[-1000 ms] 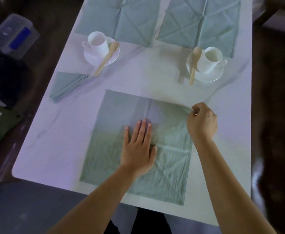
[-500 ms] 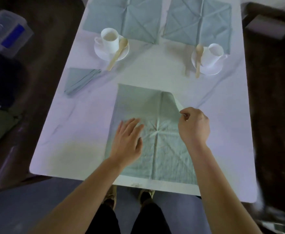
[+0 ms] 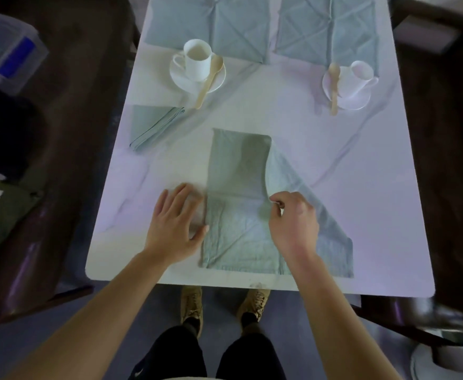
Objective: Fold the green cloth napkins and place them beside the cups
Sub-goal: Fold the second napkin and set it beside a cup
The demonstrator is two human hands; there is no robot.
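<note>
A green cloth napkin [image 3: 235,171] lies on the white table [image 3: 362,187] in front of me, its far right corner lifted and drawn over toward its middle. My right hand [image 3: 293,223] pinches that corner above the cloth. To the left, my left hand [image 3: 175,223] is flat with spread fingers, resting on the table at the napkin's left edge. A folded green napkin [image 3: 153,124] lies beside the left cup [image 3: 197,60]. The right cup [image 3: 360,75] stands on its saucer at the far right.
Two unfolded green napkins [image 3: 211,23] [image 3: 326,28] are spread at the table's far end. A wooden spoon [image 3: 208,80] rests on the left saucer, another spoon [image 3: 334,86] on the right one. Dark chairs flank the table; a plastic box [image 3: 8,53] sits at far left.
My right hand has pulled the napkin's far right corner leftward and toward me, folding it diagonally. My left hand slid off the cloth's middle to its left edge.
</note>
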